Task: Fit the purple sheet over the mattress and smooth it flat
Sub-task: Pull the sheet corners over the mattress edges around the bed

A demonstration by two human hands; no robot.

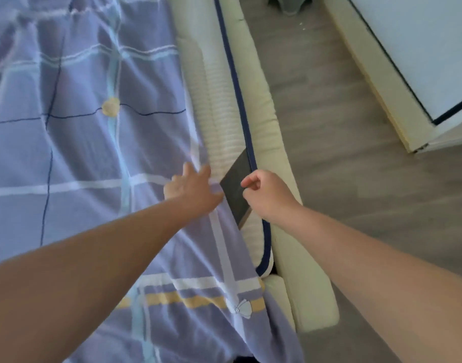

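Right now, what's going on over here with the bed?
A person is fitting a purple sheet on a mattress. The left hand rests flat on the sheet's edge. The right hand is curled beside a dark panel; whether it grips anything is unclear. A strip of mattress along that edge is uncovered.

Grey wood floor [342, 127], white cabinet [421, 48]

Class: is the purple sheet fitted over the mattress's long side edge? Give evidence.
Not fitted. The purple sheet stops short, leaving a strip of bare white mattress and its navy piping showing.
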